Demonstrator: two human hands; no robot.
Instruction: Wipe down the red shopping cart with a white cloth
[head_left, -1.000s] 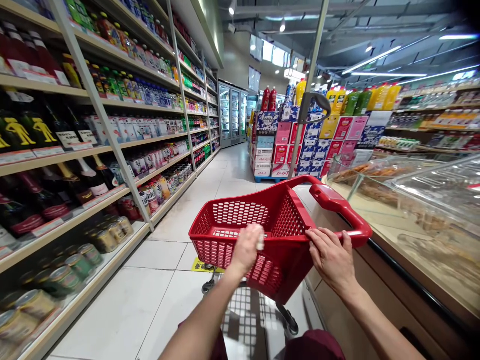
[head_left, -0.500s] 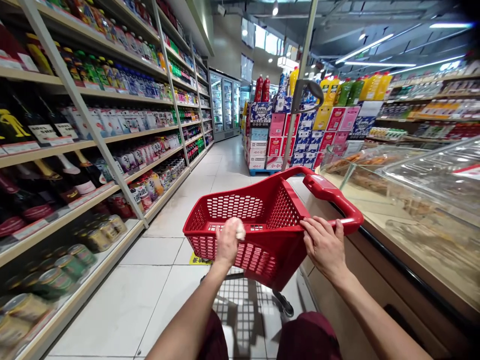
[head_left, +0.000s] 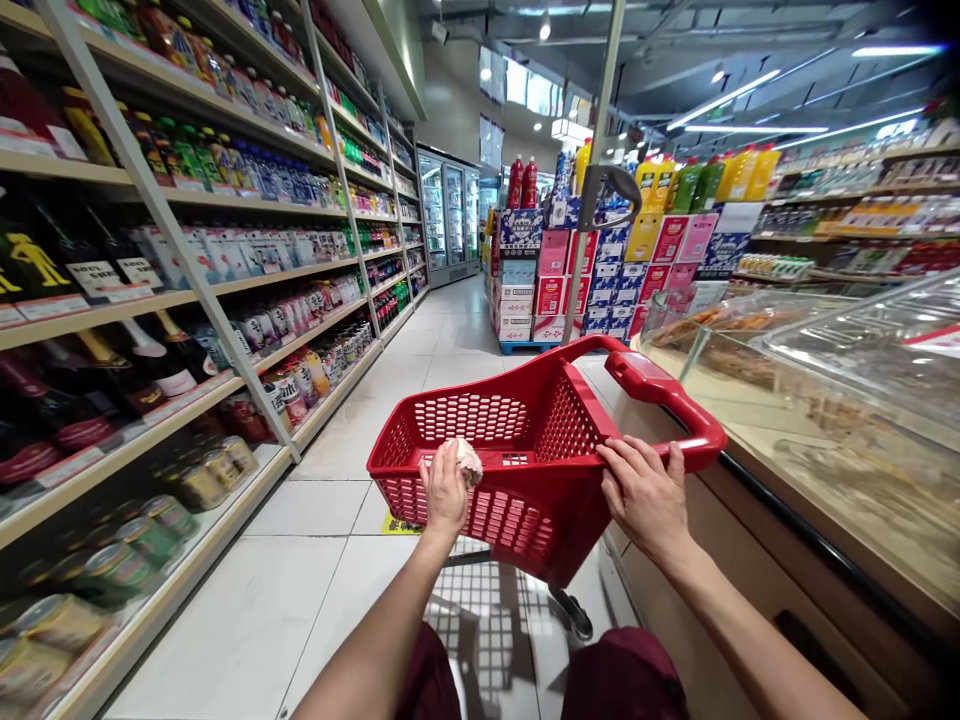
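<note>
A red plastic shopping cart point(head_left: 517, 520) stands side-on before me, its basket turned left and its handle point(head_left: 667, 405) to the right. My left hand point(head_left: 444, 492) is closed round a crumpled whitish cloth point(head_left: 469, 463), which is at the near rim of the basket. Whether it is cloth or paper I cannot tell. My right hand point(head_left: 643, 490) grips the near rim at the handle end, its fingers over the edge and its thumb up by the handle. Inside the basket I see no goods.
Shelves of bottles and cans point(head_left: 300, 270) run along the left. A glass-covered food counter point(head_left: 825, 400) is close on the right. Stacked drink cartons point(head_left: 551, 290) stand ahead behind a metal pole point(head_left: 596, 190). Glass-door fridges point(head_left: 450, 215) line the back.
My left hand has moved slightly left and down along the near rim with the cloth, which shows more now. My right hand stays on the rim.
</note>
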